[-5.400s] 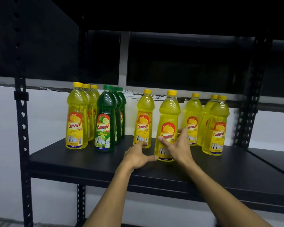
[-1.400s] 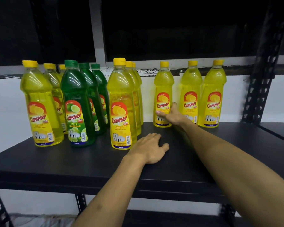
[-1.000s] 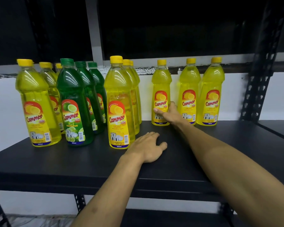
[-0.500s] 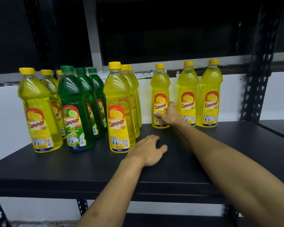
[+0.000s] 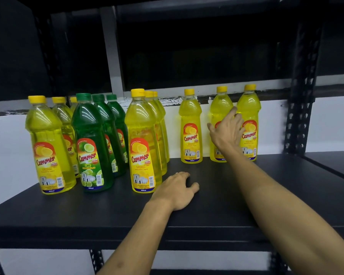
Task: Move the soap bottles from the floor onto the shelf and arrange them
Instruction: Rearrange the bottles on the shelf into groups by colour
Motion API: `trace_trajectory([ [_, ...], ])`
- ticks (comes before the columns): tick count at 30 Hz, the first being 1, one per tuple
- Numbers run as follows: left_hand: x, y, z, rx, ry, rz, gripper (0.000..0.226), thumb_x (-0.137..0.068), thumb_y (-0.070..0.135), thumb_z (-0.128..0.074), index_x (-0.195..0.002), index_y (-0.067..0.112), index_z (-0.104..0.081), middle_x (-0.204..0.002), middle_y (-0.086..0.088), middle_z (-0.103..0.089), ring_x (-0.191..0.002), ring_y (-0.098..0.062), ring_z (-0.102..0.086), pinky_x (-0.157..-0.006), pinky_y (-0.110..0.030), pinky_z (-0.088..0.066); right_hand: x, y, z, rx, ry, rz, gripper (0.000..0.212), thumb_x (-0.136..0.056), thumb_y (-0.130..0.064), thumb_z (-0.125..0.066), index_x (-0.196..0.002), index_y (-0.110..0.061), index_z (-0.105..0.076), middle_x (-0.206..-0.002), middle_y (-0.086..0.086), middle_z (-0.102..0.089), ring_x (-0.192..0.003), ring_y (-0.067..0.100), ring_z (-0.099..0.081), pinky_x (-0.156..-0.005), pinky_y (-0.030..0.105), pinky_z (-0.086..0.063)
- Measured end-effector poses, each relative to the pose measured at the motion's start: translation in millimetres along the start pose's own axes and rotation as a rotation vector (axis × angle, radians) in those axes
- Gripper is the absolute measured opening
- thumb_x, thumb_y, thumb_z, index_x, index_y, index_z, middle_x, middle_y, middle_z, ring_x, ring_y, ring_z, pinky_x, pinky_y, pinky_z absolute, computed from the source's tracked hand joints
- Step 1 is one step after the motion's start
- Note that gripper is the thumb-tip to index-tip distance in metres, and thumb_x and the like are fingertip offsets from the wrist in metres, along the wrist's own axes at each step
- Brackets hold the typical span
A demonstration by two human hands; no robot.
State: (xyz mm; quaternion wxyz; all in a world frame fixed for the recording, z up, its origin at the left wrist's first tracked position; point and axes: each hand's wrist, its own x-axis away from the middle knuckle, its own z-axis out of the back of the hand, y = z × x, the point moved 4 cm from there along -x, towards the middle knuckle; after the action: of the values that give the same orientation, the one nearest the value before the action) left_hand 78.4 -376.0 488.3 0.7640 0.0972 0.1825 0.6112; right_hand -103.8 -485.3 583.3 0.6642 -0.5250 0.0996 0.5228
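Right grip (image 5: 225, 133) — fingers spread, against the middle bottle (image 5: 219, 108) of three at the shelf (image 5: 216, 213) rear. Left grip (image 5: 176, 190) — relaxed, flat on the shelf, beside a front bottle (image 5: 142, 139).

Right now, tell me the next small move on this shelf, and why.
Probably close the right hand on the middle back bottle and slide it into line. The spread fingers already reach it, three lemon bottles stand loose along the back, and the left hand just rests on the shelf.
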Motion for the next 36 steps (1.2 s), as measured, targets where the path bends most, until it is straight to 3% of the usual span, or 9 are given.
trace_trajectory([
  [3,0,-1,0,0.017,0.0,0.007,0.061,-0.1,0.055,-0.044,-0.153,0.026,-0.038,-0.158,0.005,-0.039,-0.143,-0.019,-0.037,-0.11,-0.037,-0.035,6,6,-13,0.031,-0.03,0.031,0.11,-0.089,-0.042,-0.072,-0.159,-0.004,0.004,-0.145,0.023,-0.042,-0.132,0.04,-0.045,-0.104,0.052,-0.04],
  [10,2,1,2,0.005,0.015,0.011,0.061,-0.1,0.058,-0.043,-0.151,0.025,-0.041,-0.155,0.003,-0.042,-0.14,-0.021,-0.042,-0.109,-0.037,-0.037,15,7,-12,0.003,-0.009,0.053,0.108,-0.09,-0.036,-0.071,-0.16,-0.004,0.005,-0.144,0.023,-0.04,-0.132,0.04,-0.042,-0.103,0.054,-0.04],
  [17,0,0,2,-0.007,0.017,0.01,0.063,-0.098,0.06,-0.043,-0.148,0.023,-0.044,-0.151,0.0,-0.047,-0.135,-0.024,-0.047,-0.106,-0.038,-0.04,35,8,-4,-0.051,-0.001,0.109,0.096,-0.089,-0.039,-0.07,-0.157,0.0,-0.016,-0.146,0.023,-0.038,-0.135,0.039,-0.036,-0.109,0.052,-0.034],
  [25,3,0,3,-0.012,0.009,-0.004,0.063,-0.099,0.058,-0.042,-0.151,0.021,-0.042,-0.154,-0.003,-0.044,-0.138,-0.026,-0.045,-0.107,-0.04,-0.039,57,-1,19,-0.183,-0.059,0.028,0.097,-0.074,-0.049,-0.082,-0.147,-0.003,-0.036,-0.14,0.019,-0.039,-0.134,0.037,-0.037,-0.108,0.05,-0.04],
  [27,4,-1,2,-0.004,0.014,0.001,0.063,-0.1,0.061,-0.038,-0.148,0.021,-0.045,-0.151,-0.003,-0.048,-0.135,-0.027,-0.048,-0.104,-0.041,-0.041,58,3,19,-0.268,-0.127,0.013,0.096,-0.069,-0.052,-0.086,-0.141,-0.007,-0.04,-0.135,0.016,-0.042,-0.13,0.033,-0.041,-0.106,0.049,-0.043],
  [31,3,-2,0,0.022,0.023,0.001,0.066,-0.099,0.067,-0.03,-0.14,0.021,-0.052,-0.141,-0.005,-0.056,-0.127,-0.027,-0.054,-0.099,-0.044,-0.046,63,11,7,-0.546,-0.327,-0.146,0.116,-0.037,-0.085,-0.081,-0.125,-0.026,-0.034,-0.126,0.006,-0.055,-0.118,0.027,-0.058,-0.097,0.049,-0.054],
  [32,3,-2,0,0.022,0.025,0.001,0.066,-0.099,0.068,-0.029,-0.139,0.021,-0.052,-0.14,-0.004,-0.057,-0.126,-0.027,-0.054,-0.098,-0.044,-0.046,62,12,3,-0.583,-0.373,-0.161,0.116,-0.038,-0.085,-0.081,-0.126,-0.025,-0.034,-0.124,0.005,-0.058,-0.115,0.027,-0.061,-0.094,0.047,-0.056],
  [36,2,-3,-1,0.022,0.031,-0.001,0.066,-0.098,0.069,-0.028,-0.135,0.021,-0.055,-0.137,-0.003,-0.059,-0.123,-0.025,-0.056,-0.095,-0.042,-0.047,60,2,-1,-0.737,-0.63,-0.083,0.072,-0.068,-0.05,-0.085,-0.124,-0.015,-0.058,-0.111,0.003,-0.073,-0.1,0.023,-0.073,-0.069,0.026,-0.059],
])
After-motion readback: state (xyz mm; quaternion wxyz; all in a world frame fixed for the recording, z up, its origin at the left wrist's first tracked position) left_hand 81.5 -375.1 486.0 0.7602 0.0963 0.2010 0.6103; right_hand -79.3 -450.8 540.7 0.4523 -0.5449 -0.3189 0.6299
